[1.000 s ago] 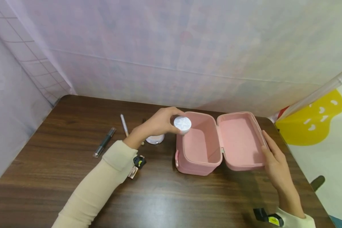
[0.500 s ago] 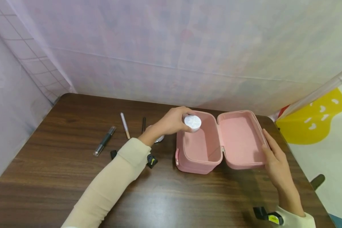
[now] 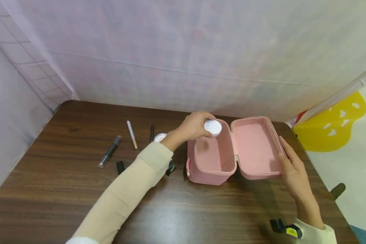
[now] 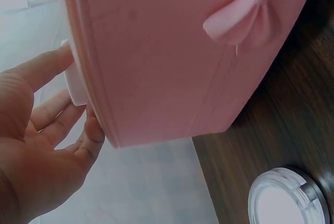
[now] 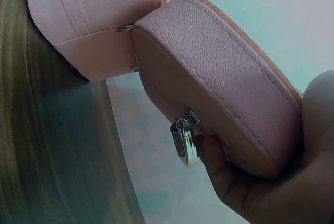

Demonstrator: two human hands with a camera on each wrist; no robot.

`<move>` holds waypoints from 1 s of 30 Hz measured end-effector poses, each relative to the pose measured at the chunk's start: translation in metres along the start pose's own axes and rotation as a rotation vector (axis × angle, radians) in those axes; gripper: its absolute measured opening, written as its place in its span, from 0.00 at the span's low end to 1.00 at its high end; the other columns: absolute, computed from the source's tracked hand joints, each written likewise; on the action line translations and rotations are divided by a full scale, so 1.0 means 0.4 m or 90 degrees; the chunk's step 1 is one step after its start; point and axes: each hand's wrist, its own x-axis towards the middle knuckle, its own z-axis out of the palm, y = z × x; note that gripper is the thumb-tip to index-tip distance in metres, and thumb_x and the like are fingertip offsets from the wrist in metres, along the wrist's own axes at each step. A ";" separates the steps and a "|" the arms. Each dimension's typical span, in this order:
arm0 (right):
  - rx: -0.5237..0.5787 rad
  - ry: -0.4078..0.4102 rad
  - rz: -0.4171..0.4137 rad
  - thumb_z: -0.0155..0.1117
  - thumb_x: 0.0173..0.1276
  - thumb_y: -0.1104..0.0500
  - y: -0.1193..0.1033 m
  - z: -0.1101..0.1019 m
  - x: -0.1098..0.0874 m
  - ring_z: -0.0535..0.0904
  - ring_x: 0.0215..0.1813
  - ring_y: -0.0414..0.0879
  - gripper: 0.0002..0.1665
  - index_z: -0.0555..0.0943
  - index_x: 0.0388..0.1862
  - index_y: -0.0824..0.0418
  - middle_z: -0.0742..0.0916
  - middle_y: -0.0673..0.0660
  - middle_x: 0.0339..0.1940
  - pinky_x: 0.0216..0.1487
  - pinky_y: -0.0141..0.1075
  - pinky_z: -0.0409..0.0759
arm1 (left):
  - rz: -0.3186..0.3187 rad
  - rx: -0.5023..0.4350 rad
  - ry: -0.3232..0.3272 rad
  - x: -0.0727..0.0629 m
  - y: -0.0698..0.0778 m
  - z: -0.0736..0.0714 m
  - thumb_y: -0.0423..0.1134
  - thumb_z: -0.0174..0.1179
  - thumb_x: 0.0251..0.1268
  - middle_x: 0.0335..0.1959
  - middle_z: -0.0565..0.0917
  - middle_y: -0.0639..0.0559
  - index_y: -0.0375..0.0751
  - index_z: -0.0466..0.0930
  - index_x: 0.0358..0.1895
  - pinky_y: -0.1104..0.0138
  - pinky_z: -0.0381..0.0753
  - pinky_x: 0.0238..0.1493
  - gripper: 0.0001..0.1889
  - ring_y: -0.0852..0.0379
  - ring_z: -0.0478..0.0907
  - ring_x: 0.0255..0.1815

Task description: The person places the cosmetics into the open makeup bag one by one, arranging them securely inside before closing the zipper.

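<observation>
A pink zippered cosmetic case (image 3: pixel 211 178) stands on the table, its lid (image 3: pixel 257 149) swung out to the right. Over the case's opening, near its back rim, my left hand (image 3: pixel 195 126) pinches a round white jar (image 3: pixel 212 127) by its sides. In the left wrist view the jar (image 4: pixel 76 84) is partly hidden behind the case wall, which carries a pink bow (image 4: pixel 250 18). My right hand (image 3: pixel 294 169) grips the lid's outer edge. The right wrist view shows its fingers beside a metal ring (image 5: pixel 186 140) on the lid's outside.
Left of the case lie a dark clear-ended tube (image 3: pixel 109 151), a white-and-tan pen (image 3: pixel 131 135), a thin black pencil (image 3: pixel 152 133) and a black cylinder (image 3: pixel 120 167). A round compact (image 4: pixel 282 200) sits beside the case, partly behind my left forearm. A curtain hangs behind the table.
My left hand has carried the white jar rightward, from the case's left rim to over its opening. The right hand keeps its hold on the lid.
</observation>
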 end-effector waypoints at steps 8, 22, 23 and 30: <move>0.000 0.001 -0.006 0.37 0.79 0.50 -0.001 -0.007 -0.005 0.64 0.64 0.51 0.29 0.51 0.77 0.43 0.59 0.62 0.75 0.48 0.18 0.66 | 0.005 0.080 -0.016 0.028 0.031 0.027 0.44 0.73 0.50 0.57 0.79 0.52 0.44 0.77 0.60 0.62 0.73 0.52 0.31 0.55 0.75 0.54; 0.014 0.005 -0.005 0.37 0.80 0.53 0.002 -0.011 -0.011 0.67 0.58 0.43 0.30 0.50 0.78 0.45 0.60 0.64 0.74 0.44 0.18 0.69 | -0.039 0.215 0.000 0.046 0.055 0.084 0.50 0.71 0.51 0.51 0.81 0.57 0.52 0.77 0.60 0.63 0.67 0.57 0.29 0.59 0.76 0.52; 0.014 0.005 -0.005 0.37 0.80 0.53 0.002 -0.012 -0.011 0.67 0.58 0.43 0.30 0.50 0.78 0.46 0.60 0.64 0.74 0.44 0.18 0.69 | -0.041 0.233 0.006 0.045 0.056 0.088 0.50 0.70 0.51 0.51 0.81 0.57 0.52 0.77 0.60 0.63 0.66 0.58 0.29 0.59 0.76 0.52; 0.009 -0.001 -0.003 0.37 0.80 0.52 -0.002 -0.014 -0.017 0.68 0.57 0.42 0.30 0.50 0.78 0.46 0.60 0.64 0.74 0.44 0.18 0.69 | -0.061 0.282 0.020 0.038 0.058 0.111 0.52 0.68 0.55 0.52 0.78 0.53 0.47 0.72 0.62 0.61 0.66 0.60 0.32 0.56 0.76 0.50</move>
